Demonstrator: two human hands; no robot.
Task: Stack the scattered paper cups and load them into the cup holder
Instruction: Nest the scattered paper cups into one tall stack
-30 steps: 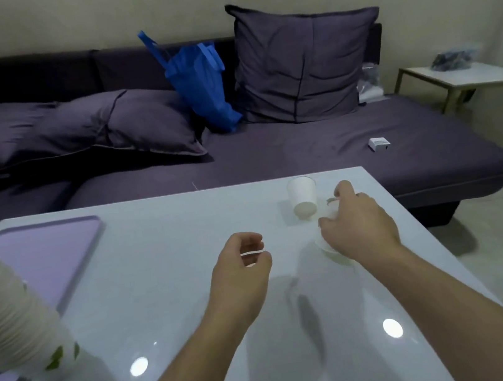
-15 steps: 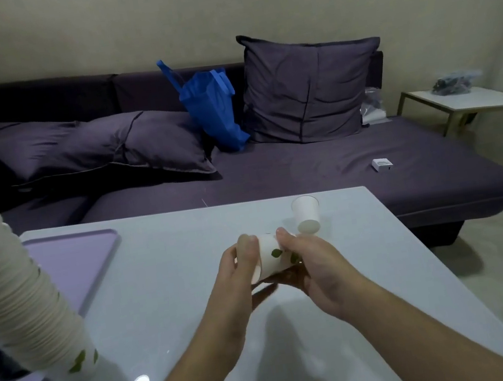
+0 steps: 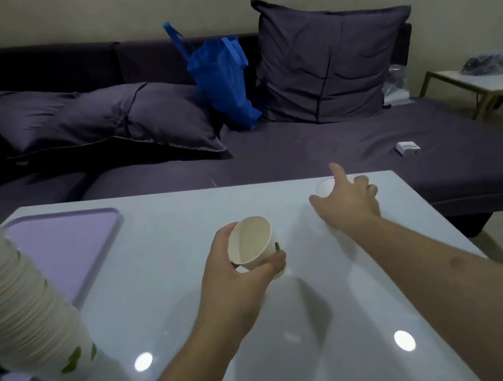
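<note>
My left hand [image 3: 230, 278] grips a white paper cup [image 3: 251, 244] with a green leaf print, held above the middle of the white table [image 3: 297, 330], its mouth tilted toward me. My right hand [image 3: 348, 203] reaches to the far right part of the table, fingers spread, at a second paper cup [image 3: 324, 186] that stands upside down there; the hand hides most of that cup. A tall stack of paper cups [image 3: 16, 307] leans at the left edge of the view, its bottom cup showing green leaves.
A lilac tray [image 3: 64, 237] lies on the table's far left. Behind the table runs a dark purple sofa [image 3: 303, 150] with cushions, a blue bag [image 3: 220, 77] and a small white box [image 3: 407, 147]. A side table [image 3: 488, 83] stands at the far right.
My right hand let go of the cup held between both hands and reached out to the upside-down cup at the far right. My left hand keeps the leaf-print cup.
</note>
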